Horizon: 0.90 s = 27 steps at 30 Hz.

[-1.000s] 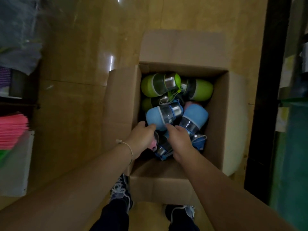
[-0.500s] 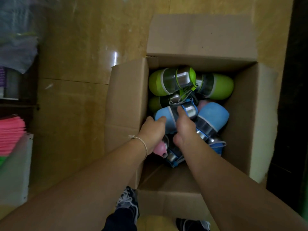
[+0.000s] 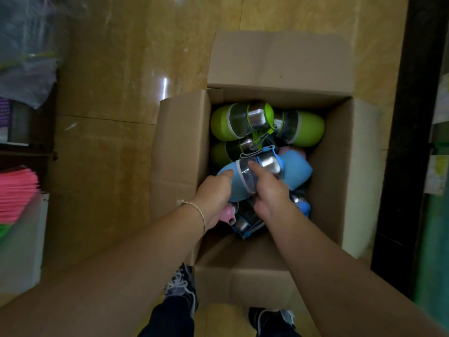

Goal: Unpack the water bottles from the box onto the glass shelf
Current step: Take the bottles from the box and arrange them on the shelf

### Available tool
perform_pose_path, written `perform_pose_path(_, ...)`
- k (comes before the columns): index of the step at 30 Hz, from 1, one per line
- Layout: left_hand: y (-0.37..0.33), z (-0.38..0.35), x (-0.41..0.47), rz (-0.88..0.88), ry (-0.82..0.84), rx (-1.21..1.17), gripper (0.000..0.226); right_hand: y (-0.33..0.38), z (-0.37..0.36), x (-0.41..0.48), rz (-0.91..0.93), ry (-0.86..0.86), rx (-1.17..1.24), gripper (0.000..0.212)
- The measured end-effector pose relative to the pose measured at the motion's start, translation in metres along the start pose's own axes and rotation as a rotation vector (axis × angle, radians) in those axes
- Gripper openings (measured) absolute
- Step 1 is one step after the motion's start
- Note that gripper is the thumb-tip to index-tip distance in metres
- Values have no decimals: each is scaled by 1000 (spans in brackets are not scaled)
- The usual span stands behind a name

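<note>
Tan tiled floor (image 3: 109, 142) fills most of the frame, w/ glare streaks upper ctr. The open cardboard box (image 3: 340, 178) sits on it right of ctr. Its far flap (image 3: 279, 59) is folded back toward the top of frame and its side flap (image 3: 179, 147) stands up on the left. A dark upright post (image 3: 401, 142) runs down the right edge. Two bare forearms come in from the bottom corners and meet inside the box.

At far left is a stack of pink sheets (image 3: 17, 190), w/ a clear plastic bag (image 3: 26, 57) above it in the upper left corner.

Inside the box the water bottles lie jumbled on their sides. Two green bottles (image 3: 223, 122) lie end to end along the far wall and a third green bottle (image 3: 218, 154) is just below them on the left. A blue bottle (image 3: 229, 167) lies on top at ctr of the pile, tilted. Beside it to the right is a second blue bottle (image 3: 296, 169). More blue caps and a pink bottle (image 3: 226, 214) sit lower, partly hidden under the hands.

Both hands clamp the top blue bottle. The left hand (image 3: 213, 198) grips its blue body w/ thumb on top. The right hand (image 3: 269, 193) wraps the clear mid band, index finger over it. The hands are close together, w/ the bottle btwn them.

Two dark sneakers (image 3: 181, 288) show at bottom ctr beside the near flap. A thin bracelet (image 3: 196, 210) rings the left wrist.
</note>
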State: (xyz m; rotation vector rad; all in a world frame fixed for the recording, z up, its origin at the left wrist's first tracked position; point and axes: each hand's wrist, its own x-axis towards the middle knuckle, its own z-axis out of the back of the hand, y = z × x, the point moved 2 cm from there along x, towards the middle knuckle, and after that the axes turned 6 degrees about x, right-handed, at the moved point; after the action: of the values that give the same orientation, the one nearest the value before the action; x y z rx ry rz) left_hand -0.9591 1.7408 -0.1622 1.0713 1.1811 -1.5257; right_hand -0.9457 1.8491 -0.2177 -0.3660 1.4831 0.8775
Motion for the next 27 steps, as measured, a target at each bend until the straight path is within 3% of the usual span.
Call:
perform_pose_path(5,0,2,-38,-13,24,-3,29,21,33,-41,80,26,-1,59)
perform_pose_path(9,-8,7,-75,27,37,-71,28,36,52,-79,158,98,-13,74)
perform_pose_path(18,-32,19,-189,-6,150,-174,33,91,90,-198,406,215,-235,74)
perform_pose_path(24,-46,27,-294,-68,182,-261,34,154,115,-318,635,323,-417,52)
perform_pose_path(27,-57,29,-350,-117,182,-307,35,182,129,-382,736,386,-470,52)
